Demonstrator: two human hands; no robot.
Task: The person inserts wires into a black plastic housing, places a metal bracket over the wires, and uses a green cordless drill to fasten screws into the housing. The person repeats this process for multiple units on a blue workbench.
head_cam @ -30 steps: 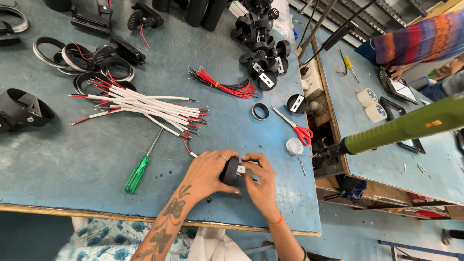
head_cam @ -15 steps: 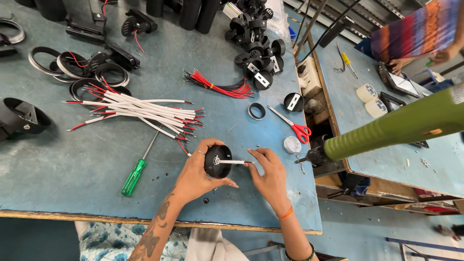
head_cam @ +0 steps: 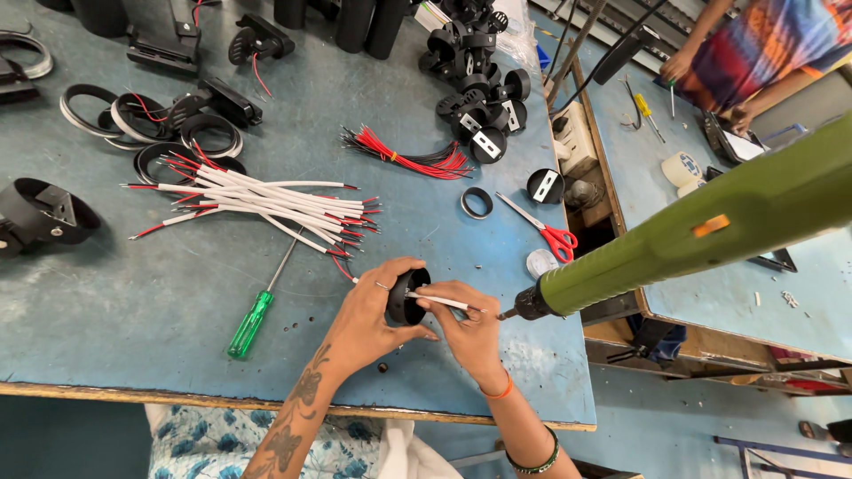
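Note:
My left hand (head_cam: 373,312) grips a round black housing (head_cam: 404,297) held on edge just above the blue table (head_cam: 177,293). My right hand (head_cam: 469,333) pinches a white wire (head_cam: 444,303) that runs into the housing's open face. Both hands sit near the table's front edge. A green power screwdriver (head_cam: 701,232) hangs in from the right, its tip close to my right hand's knuckles.
A green-handled screwdriver (head_cam: 250,324) lies left of my hands. A bundle of white wires with red ends (head_cam: 266,206) and a red wire bundle (head_cam: 408,158) lie farther back. Red scissors (head_cam: 548,232), a black ring (head_cam: 476,202) and black parts are nearby. Another person (head_cam: 754,53) works at the far right table.
My hands have lifted the housing and turned it on edge, and my right hand now holds a white wire at it. The green tool has swung closer.

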